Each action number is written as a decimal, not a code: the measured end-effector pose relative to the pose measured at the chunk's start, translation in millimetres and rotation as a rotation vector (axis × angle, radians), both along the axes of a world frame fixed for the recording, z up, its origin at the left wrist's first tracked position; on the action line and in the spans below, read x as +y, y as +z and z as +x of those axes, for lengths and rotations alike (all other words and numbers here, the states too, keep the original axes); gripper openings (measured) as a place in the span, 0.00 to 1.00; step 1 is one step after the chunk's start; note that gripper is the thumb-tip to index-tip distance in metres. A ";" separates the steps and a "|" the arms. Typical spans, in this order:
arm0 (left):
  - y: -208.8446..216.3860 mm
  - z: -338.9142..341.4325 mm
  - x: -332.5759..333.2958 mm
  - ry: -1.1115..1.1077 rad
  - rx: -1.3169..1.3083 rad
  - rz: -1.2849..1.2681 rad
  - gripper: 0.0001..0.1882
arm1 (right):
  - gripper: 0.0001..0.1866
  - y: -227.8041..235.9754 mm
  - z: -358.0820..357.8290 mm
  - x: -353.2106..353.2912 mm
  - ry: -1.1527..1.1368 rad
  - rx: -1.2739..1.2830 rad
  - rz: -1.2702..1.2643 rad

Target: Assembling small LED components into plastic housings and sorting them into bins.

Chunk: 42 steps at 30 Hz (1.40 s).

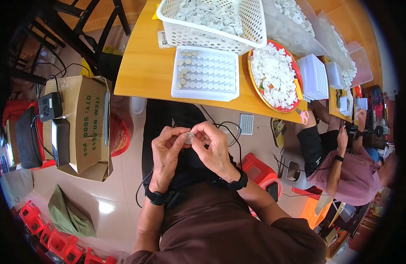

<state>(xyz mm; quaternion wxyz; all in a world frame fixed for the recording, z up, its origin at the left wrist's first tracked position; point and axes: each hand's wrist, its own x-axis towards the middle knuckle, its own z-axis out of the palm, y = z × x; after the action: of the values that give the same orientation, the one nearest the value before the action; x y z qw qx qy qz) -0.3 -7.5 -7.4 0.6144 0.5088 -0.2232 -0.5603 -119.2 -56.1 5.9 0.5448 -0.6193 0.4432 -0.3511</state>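
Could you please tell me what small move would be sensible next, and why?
I would probably bring the small round piece forward over the table, keeping both hands on it. The fingertips of the left hand and right hand meet at it above the dark trousers, short of the table's near edge, so a slip could drop it.

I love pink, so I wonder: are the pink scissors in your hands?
No, the pink scissors lie on the table, while your left hand and right hand hold a small round piece.
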 end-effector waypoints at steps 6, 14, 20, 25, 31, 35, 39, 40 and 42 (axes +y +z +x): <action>-2.9 -0.9 -0.2 0.018 -0.051 -0.001 0.06 | 0.04 -1.0 3.1 0.4 -0.003 0.021 0.005; 5.9 1.9 -2.0 -0.003 0.033 0.019 0.06 | 0.05 -4.8 3.6 -1.7 -0.006 0.006 0.028; 0.4 0.0 -0.2 0.021 0.055 -0.018 0.06 | 0.05 -5.3 4.2 -2.2 0.006 -0.014 0.043; -1.1 -1.4 0.7 0.040 0.055 -0.017 0.05 | 0.05 -4.4 6.6 -0.1 -0.002 0.066 -0.099; 5.2 3.5 1.1 0.053 0.139 0.116 0.06 | 0.03 -5.4 1.9 1.7 0.001 -0.038 0.170; 8.3 5.1 -0.7 -0.003 0.166 0.113 0.09 | 0.04 -5.2 -5.1 -2.8 -0.008 -0.131 0.314; 2.1 1.2 1.8 -0.059 -0.075 0.052 0.12 | 0.05 1.2 -6.6 -6.6 -0.023 -0.137 0.366; 1.8 -0.1 1.7 -0.063 -0.150 0.056 0.12 | 0.05 1.5 -6.2 -6.5 -0.022 -0.138 0.365; 7.8 -1.7 0.5 -0.067 -0.223 0.072 0.13 | 0.04 2.1 -5.5 -5.8 -0.012 -0.115 0.359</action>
<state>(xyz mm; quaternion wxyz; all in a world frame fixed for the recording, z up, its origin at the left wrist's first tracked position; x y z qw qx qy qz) -2.0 -7.0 0.4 0.5481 0.5817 -0.2867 -0.5282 -124.7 -62.0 8.0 0.6689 -0.4885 0.4706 -0.3041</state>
